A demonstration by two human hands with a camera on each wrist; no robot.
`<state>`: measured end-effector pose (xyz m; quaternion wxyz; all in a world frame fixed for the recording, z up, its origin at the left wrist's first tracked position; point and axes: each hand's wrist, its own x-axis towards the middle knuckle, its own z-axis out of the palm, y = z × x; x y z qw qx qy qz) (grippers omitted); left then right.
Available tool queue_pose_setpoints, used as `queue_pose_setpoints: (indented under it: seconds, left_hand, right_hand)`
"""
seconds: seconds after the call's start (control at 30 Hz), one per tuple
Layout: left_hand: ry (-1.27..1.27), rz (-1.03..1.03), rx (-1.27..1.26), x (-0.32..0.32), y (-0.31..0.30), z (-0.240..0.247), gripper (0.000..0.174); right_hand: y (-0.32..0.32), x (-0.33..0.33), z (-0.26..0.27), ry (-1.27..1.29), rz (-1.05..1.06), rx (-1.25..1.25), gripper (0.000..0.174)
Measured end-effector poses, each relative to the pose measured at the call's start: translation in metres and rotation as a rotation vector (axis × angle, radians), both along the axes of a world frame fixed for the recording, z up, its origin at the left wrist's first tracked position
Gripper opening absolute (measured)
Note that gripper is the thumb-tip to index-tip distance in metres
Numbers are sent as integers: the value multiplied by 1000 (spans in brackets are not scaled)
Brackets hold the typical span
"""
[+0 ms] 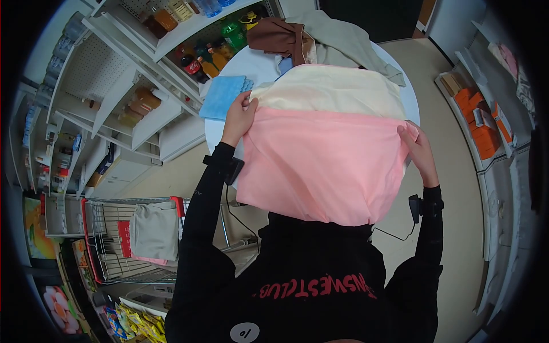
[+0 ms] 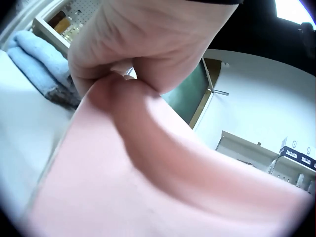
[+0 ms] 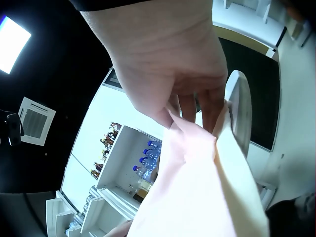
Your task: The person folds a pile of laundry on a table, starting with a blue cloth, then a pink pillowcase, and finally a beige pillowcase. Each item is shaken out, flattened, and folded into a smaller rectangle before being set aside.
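Fingers (image 1: 406, 136) on edges of pink cloth (image 1: 326, 166) — floor (image 1: 449, 154) beside.

Near part of the white table (image 1: 410, 100) hidden behind the pink-and-cream cloth (image 1: 323, 160)

On our table (image 1: 411, 94), a towel (image 1: 220, 98) lies left, clothes (image 1: 337, 43) at the back; left of us, a garment (image 1: 154, 231) in the cart (image 1: 85, 228); right, boxes (image 1: 483, 137) on a shelf (image 1: 484, 162).
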<state>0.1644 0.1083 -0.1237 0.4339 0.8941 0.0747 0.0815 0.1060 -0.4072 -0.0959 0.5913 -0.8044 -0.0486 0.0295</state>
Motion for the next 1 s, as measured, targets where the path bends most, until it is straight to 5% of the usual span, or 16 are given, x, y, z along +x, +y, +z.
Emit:
queue_pose_setpoints:
  seconds: [0.23, 0.37, 0.5, 0.6, 0.77, 0.83, 1.0]
  left_hand:
    - [338, 88, -379, -6, -28, 56, 42]
    - [21, -18, -478, -1, -23, 23, 46]
    - [-157, 48, -121, 11, -8, 4, 43]
    - [-167, 48, -96, 2, -8, 7, 45]
    - [15, -222, 72, -51, -8, 85, 43]
    - [377, -383, 36, -64, -4, 119, 42]
    - [203, -419, -223, -60, -3, 165, 38]
  right_hand:
    - [8, -5, 14, 14, 9, -1, 39]
    - [-12, 0, 10, 124, 49, -12, 41]
    - [-19, 1, 8, 121, 129, 11, 41]
    - [-14, -1, 13, 98, 129, -2, 39]
    - [-13, -20, 33, 58, 50, -81, 36]
    - [-16, -28, 47, 62, 60, -28, 34]
    - [-40, -22, 80, -25, 84, 137, 34]
